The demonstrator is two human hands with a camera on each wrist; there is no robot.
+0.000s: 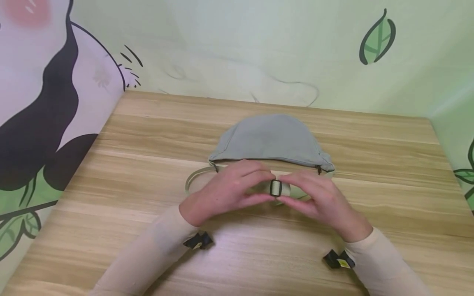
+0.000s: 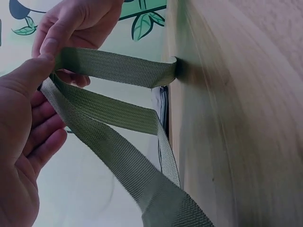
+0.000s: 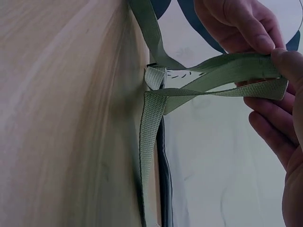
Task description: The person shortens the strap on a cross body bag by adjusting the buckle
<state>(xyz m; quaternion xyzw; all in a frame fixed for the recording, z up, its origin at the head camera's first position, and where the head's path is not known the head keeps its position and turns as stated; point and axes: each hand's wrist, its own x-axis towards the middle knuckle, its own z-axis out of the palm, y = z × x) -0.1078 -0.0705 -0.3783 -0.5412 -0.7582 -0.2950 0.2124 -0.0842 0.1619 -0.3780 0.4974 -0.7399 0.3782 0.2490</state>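
Observation:
A black strap slider (image 1: 275, 188) with pale green webbing through it sits between my two hands in the head view. My left hand (image 1: 229, 187) pinches the slider's left side between thumb and fingers. From the other side, my right hand (image 1: 322, 197) pinches the strap at the slider's right edge. The green strap (image 2: 116, 68) hangs from the fingertips in several loops, raised above the table in both wrist views. Behind the hands lies a grey half-round waist bag (image 1: 270, 137), its dark zipper edge facing me. Fingers hide most of the slider in the wrist views.
The bag lies on a wood-grain table (image 1: 148, 139). A strap loop (image 1: 190, 179) curves out left of the bag. Walls with a painted panda and leaves (image 1: 377, 39) enclose the back and sides. Black wrist mounts (image 1: 338, 260) sit under both sleeves.

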